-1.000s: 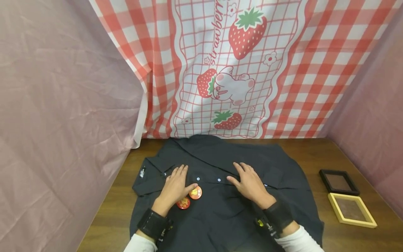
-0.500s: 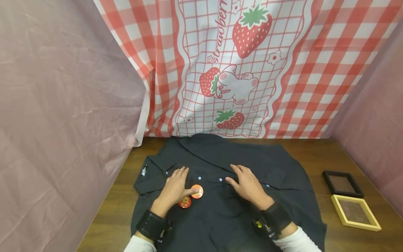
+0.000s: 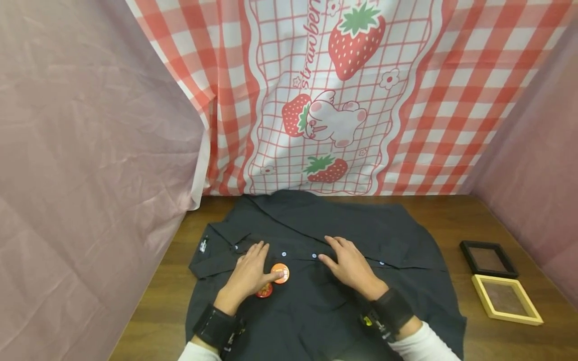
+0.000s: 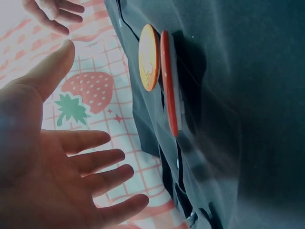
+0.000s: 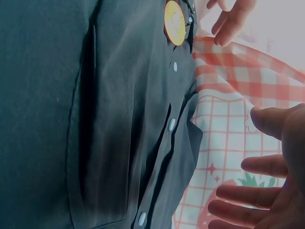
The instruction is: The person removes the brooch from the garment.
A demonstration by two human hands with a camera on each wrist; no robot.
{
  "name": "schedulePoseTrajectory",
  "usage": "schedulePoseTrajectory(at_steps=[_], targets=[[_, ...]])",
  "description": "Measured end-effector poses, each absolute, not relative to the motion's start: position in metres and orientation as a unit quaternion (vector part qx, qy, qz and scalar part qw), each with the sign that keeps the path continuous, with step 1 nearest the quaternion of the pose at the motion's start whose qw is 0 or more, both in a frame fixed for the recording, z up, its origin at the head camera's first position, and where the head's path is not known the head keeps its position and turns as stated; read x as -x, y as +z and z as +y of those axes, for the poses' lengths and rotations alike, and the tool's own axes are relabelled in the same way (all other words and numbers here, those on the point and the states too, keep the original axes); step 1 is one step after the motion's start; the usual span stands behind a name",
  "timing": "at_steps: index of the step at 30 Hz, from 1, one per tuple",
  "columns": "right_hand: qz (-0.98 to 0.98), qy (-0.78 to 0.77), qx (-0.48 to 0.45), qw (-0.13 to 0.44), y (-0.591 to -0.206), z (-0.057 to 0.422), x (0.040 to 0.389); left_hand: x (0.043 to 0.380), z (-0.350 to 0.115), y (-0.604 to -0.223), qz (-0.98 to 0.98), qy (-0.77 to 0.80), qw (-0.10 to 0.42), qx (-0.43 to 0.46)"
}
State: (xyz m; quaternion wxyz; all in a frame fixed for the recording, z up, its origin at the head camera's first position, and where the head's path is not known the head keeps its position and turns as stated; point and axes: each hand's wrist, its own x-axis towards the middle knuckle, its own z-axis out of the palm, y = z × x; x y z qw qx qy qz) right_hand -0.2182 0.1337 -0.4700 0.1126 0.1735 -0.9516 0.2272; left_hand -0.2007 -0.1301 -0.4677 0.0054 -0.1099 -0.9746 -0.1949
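A dark button-up shirt (image 3: 316,311) lies spread on the table, its collar to the left. Two round pin badges are on its front: an orange one (image 3: 282,267) and a red one (image 3: 264,291), the latter partly covered by my left hand in the head view. In the left wrist view the red badge (image 4: 167,81) appears edge-on beside the orange badge (image 4: 149,57). My left hand (image 3: 245,277) hovers with fingers spread, the thumb over the orange badge but apart from it. Farther right, my right hand (image 3: 355,268) also hovers above the shirt, fingers extended, holding nothing.
At the right of the wooden table (image 3: 158,306) lie a black frame (image 3: 510,273) and a pale yellow frame (image 3: 515,317). A red-checked strawberry cloth (image 3: 420,165) hangs behind, with pinkish cloth (image 3: 99,165) on both sides.
My right hand has drifted slightly left, closer to the middle buttons. My left thumb has dropped lower across the orange badge in the head view. The shirt and frames stay put.
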Motion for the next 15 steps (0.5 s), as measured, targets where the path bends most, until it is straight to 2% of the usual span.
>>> schedulePoseTrajectory(at_steps=[15], targets=[[-0.949, 0.238, -0.175, 0.108, -0.4678, 0.1239, 0.2138, 0.1926, -0.1349, -0.4679, -0.975, -0.200, -0.002, 0.098]])
